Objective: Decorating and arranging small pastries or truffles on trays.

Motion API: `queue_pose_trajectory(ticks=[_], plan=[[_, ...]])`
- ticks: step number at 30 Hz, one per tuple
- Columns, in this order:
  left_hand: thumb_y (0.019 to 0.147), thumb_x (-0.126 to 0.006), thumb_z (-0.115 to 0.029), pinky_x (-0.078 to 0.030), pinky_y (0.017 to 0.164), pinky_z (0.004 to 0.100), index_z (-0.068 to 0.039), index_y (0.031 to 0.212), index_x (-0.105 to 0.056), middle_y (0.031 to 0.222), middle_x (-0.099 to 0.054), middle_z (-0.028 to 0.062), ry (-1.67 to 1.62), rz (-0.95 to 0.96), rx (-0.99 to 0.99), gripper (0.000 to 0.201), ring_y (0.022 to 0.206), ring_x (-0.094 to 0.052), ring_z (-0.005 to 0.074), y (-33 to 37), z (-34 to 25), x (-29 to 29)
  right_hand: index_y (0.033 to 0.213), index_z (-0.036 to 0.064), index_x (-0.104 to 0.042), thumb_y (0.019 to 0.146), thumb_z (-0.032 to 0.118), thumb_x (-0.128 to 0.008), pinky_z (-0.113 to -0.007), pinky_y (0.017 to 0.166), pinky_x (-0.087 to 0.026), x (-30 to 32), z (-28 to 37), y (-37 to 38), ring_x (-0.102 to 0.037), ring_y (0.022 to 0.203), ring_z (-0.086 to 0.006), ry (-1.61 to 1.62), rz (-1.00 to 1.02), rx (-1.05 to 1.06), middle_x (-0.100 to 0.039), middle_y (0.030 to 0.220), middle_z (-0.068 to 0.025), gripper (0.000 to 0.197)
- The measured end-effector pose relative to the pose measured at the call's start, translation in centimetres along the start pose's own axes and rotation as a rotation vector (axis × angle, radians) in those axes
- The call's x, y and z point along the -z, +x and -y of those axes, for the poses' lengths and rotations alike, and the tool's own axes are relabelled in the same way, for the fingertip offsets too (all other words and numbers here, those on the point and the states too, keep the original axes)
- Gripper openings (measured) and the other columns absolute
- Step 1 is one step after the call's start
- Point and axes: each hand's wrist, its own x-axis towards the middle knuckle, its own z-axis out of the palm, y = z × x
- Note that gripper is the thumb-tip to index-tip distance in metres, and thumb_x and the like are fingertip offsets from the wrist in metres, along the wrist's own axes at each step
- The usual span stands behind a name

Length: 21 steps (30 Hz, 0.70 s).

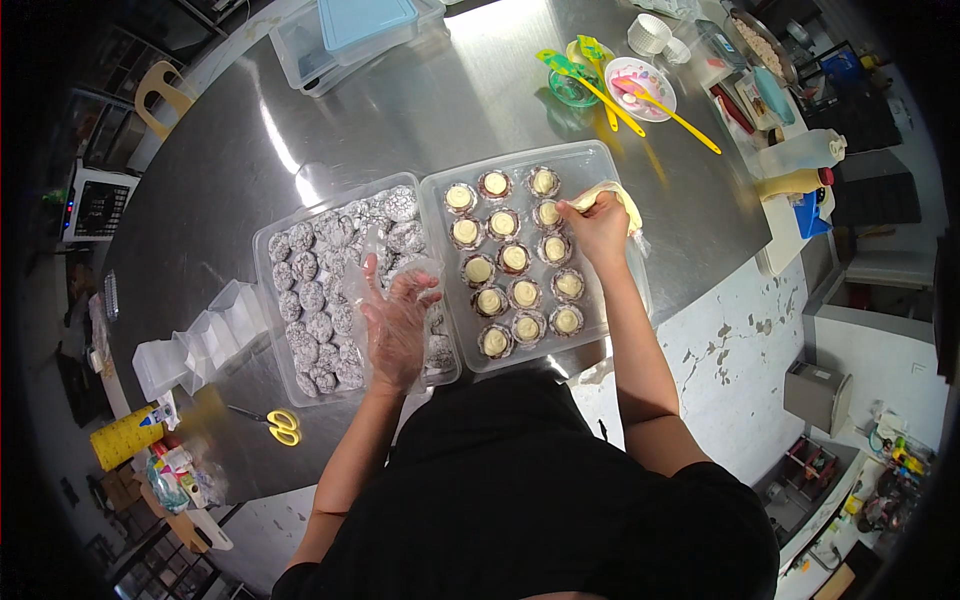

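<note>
My right hand [601,232] is closed round a piping bag [622,199] of pale cream, its narrow end at a cookie [547,214] in the right column of a clear plastic tray [585,345]. Rows of dark cookies topped with round dollops of cream [524,293] fill much of that tray. On the left, my left hand [392,325] wears a clear plastic glove, its fingers apart and nothing in them. It hovers over a second clear tray [268,300], packed with white-dusted crinkle cookies [312,296]. The hand hides some of these cookies.
Yellow-handled scissors [283,427] and clear plastic containers [205,340] lie at the left of the steel table [400,120]. Lidded boxes [350,45] stand at the back. Farther right are a bowl [655,105] and spatulas [598,92] with yellow handles.
</note>
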Motion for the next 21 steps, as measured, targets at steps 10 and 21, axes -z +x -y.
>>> queue_pose_trajectory(ticks=[10,21], plan=[[0.08,-0.042,-0.06,-0.035,0.087,0.0406,-0.017,0.137,-0.005,0.107,-0.048,0.0126,-0.063,-0.016,-0.017,0.08,0.101,-0.047,0.0261,-0.2,0.1,0.5,0.073,0.0009,-0.056,0.07,0.005,-0.072,-0.021,0.057,-0.046,2.8,0.4,-1.0,-0.057,0.063,-0.0083,0.416,0.108,-0.071,-0.063,0.072,-0.0061,0.016],[0.08,-0.043,-0.06,-0.036,0.087,0.0409,-0.016,0.137,-0.006,0.107,-0.049,0.0134,-0.07,-0.02,-0.034,0.081,0.101,-0.048,0.0266,-0.1,0.0,0.5,0.074,-0.0003,-0.054,0.068,0.003,-0.072,-0.022,0.059,-0.049,3.2,-0.7,-3.4,-0.06,0.067,-0.0095,0.395,0.202,-0.147,-0.064,0.075,-0.0087,0.02]])
